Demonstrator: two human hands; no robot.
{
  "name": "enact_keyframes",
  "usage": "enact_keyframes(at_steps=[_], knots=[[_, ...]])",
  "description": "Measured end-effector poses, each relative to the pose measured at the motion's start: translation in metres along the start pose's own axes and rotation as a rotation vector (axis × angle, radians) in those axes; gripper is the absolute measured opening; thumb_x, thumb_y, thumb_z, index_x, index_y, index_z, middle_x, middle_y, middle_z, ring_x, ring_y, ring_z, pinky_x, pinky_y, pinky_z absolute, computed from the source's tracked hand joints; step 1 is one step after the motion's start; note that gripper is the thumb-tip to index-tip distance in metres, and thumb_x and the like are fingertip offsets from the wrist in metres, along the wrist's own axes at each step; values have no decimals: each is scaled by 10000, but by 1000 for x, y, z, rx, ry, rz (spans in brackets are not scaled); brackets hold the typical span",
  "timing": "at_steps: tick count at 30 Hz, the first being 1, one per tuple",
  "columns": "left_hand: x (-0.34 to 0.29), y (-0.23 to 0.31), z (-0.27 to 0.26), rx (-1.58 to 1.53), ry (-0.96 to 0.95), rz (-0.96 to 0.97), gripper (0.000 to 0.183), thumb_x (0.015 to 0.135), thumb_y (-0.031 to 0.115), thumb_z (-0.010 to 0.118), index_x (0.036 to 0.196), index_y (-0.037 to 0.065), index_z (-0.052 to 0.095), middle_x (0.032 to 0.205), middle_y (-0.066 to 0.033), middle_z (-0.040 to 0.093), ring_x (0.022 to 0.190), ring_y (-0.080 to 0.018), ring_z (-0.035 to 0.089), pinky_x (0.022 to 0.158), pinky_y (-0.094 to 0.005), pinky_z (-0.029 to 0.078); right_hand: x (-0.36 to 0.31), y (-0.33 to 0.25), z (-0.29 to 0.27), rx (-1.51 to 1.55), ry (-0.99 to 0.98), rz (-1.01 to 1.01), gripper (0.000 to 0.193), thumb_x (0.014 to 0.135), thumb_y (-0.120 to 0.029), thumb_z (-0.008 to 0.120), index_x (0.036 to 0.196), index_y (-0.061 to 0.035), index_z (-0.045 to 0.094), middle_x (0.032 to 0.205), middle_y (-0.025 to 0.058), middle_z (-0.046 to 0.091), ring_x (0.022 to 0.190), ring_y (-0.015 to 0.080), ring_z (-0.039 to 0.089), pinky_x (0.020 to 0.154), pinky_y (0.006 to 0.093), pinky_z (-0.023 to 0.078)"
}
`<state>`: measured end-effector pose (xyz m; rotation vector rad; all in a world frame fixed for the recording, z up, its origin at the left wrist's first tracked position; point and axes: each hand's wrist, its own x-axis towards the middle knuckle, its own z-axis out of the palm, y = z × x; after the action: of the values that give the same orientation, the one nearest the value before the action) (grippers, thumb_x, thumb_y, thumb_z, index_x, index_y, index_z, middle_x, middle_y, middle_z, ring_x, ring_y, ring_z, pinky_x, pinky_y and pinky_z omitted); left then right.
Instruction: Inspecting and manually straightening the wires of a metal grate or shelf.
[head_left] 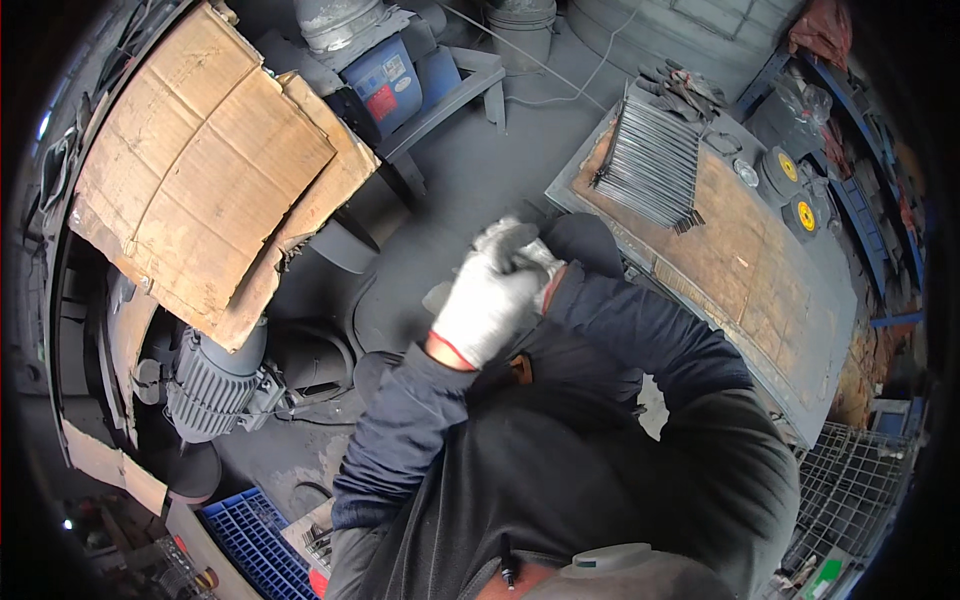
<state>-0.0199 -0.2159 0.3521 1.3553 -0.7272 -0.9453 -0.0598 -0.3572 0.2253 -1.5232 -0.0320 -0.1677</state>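
Both my hands are together in front of my body, in white work gloves with grey, dirty fingers. My left hand [482,302], with a red cuff, lies over the right, its fingers curled and somewhat blurred. Most of my right hand [541,262] is hidden behind it; only the glove near the wrist shows plainly. Whether anything small sits between the gloves I cannot make out. To the right, a bundle of thin dark metal rods [652,160] rests on a worn brown board on the workbench [780,275].
Cardboard sheets [200,160] cover a stand at the left, above a grey finned motor [212,390]. Dark gloves [685,88] and discs with yellow centres [800,214] lie on the bench. A blue plastic crate [258,545] and a wire basket [850,480] stand low down.
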Motion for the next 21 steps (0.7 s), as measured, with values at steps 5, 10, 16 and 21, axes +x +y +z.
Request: enact_keyframes(at_steps=[5,10,16,21], knots=[[-11,19,-9,-476,-166,-295,503,1006,6,648,1504,-25,585,1177,-87,747,909,-125,692,769,-272,559,-4,13,5,237,-70,-49,335,1081,-399,546,1277,-146,645,1165,61,685,1135,217,671,1077,416,498],[-21,21,-8,-346,-119,-243,495,1015,13,669,1501,-27,584,1147,-77,739,897,-130,690,764,-276,559,-7,18,12,411,-100,-71,365,1157,-375,494,1385,-120,624,1231,71,675,1175,207,661,1134,414,499],[-61,12,-29,-245,57,-63,463,1035,5,708,1481,-38,592,1058,-57,711,855,-111,657,751,-266,548,-13,-16,31,469,-58,162,313,1078,-353,620,1278,-120,685,1210,73,703,1157,249,668,1094,411,514],[-149,9,-66,-56,222,-184,262,1062,121,758,1272,-30,712,1017,-46,725,859,-101,668,766,-273,560,-14,-52,59,-1034,-180,-392,314,919,-250,816,1209,-136,779,1108,88,773,1109,313,732,1014,420,555]])
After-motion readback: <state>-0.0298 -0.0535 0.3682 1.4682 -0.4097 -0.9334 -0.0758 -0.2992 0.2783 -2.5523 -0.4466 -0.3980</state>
